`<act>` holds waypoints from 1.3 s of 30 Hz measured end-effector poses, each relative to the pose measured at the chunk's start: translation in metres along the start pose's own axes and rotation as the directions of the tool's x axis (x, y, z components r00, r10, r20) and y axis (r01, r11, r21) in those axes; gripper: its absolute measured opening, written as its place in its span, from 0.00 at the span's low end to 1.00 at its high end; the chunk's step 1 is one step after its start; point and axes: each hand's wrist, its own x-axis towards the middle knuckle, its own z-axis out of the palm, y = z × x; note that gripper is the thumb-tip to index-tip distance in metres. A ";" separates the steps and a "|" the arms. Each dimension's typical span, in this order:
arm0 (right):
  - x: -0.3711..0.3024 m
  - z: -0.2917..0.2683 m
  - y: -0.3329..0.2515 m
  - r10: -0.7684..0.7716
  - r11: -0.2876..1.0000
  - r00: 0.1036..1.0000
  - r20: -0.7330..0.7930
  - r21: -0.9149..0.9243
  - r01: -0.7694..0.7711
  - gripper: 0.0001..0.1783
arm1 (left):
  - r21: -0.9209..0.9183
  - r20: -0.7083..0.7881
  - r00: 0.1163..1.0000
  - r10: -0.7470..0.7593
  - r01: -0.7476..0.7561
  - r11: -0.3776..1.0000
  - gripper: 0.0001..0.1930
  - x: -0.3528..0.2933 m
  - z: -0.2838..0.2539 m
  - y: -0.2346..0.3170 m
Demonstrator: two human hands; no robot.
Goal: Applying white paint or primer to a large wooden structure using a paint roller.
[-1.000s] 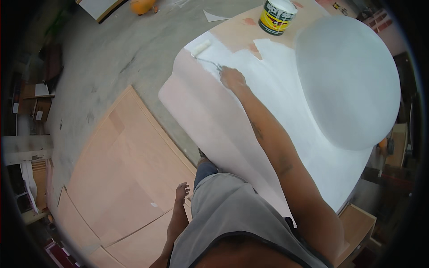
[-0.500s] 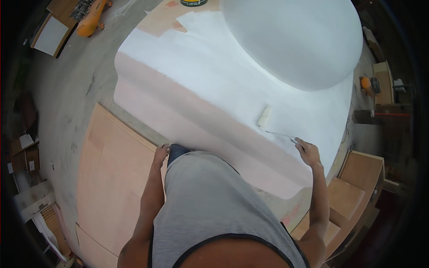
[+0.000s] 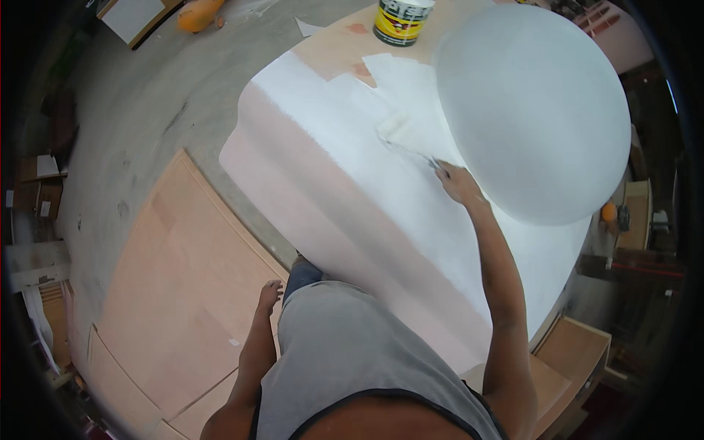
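My right hand [image 3: 460, 183] is closed round the handle of a paint roller [image 3: 398, 130], with its bent wire frame reaching to the left. The pale roller sleeve rests on the white-painted part of a large curved panel [image 3: 352, 139], just left of a big smooth grey-white dome [image 3: 539, 117]. Along the panel's near side runs an unpainted pinkish band with a shallow groove. Low at my left side hangs my left hand [image 3: 271, 293], its fingers loosely apart and nothing in them. It is beside my leg, over the edge of a plain wood-coloured panel [image 3: 176, 271].
A paint bucket [image 3: 402, 23] with a yellow and dark label stands on the panel's bare far part. An orange tank [image 3: 196, 15] lies on the concrete floor [image 3: 161, 110] at the far left. Wooden pieces [image 3: 568, 359] stand at the near right.
My right hand has carried the roller far and to the left across the white area. My left hand has dropped slightly nearer. The view has shifted, showing more of the bucket.
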 end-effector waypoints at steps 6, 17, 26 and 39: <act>0.219 0.023 -0.177 -0.134 0.989 0.991 0.021 -0.054 0.135 0.21 | -0.127 -0.063 0.990 -0.128 0.119 0.985 0.24 -0.029 -0.031 -0.043; 0.281 0.026 -0.188 -0.174 0.984 0.983 -0.050 -0.048 0.172 0.23 | -0.135 -0.091 0.996 0.016 -0.028 0.990 0.21 -0.015 -0.012 0.009; -0.069 0.017 0.069 0.177 0.980 0.983 0.050 0.083 -0.181 0.26 | 0.050 -0.006 0.995 0.103 -0.103 0.993 0.21 0.005 0.011 0.041; -0.130 0.001 0.112 0.291 0.956 0.956 0.042 0.034 -0.292 0.26 | 0.218 0.043 0.979 0.199 -0.204 0.954 0.17 0.019 0.021 0.029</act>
